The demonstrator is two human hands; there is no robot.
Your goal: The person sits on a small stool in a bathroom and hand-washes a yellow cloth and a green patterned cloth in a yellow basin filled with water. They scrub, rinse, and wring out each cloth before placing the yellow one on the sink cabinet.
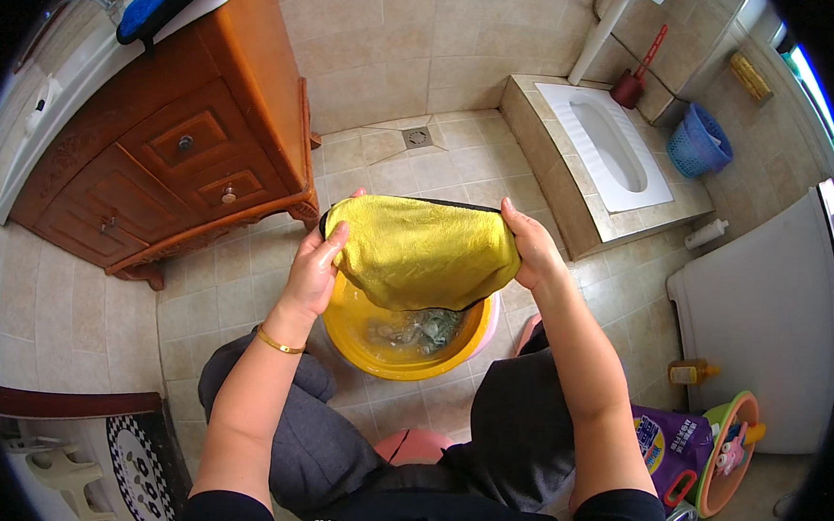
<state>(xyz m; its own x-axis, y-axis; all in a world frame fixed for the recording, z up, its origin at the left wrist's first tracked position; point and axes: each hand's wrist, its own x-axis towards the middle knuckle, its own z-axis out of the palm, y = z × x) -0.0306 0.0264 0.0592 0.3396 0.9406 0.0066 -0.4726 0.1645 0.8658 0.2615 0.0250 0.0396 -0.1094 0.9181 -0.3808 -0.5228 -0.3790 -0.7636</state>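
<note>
A yellow microfibre cloth (424, 254) with black edging is stretched between my two hands. My left hand (320, 262) grips its left end, thumb on top. Its right end is pinched in my right hand (529, 246). Below the cloth, a yellow plastic basin (396, 370) stands on the tiled floor, partly hidden by the cloth. Water and a greenish crumpled cloth (438, 331) lie inside it. A pink rim shows behind the basin's right side.
A wooden vanity cabinet (210, 133) stands at left. A raised squat toilet (610, 150) and a blue basket (698, 143) are at upper right. On the right are a white appliance (757, 324), a yellow bottle (693, 371), a purple detergent bag (674, 448) and a toy-filled basin (745, 460).
</note>
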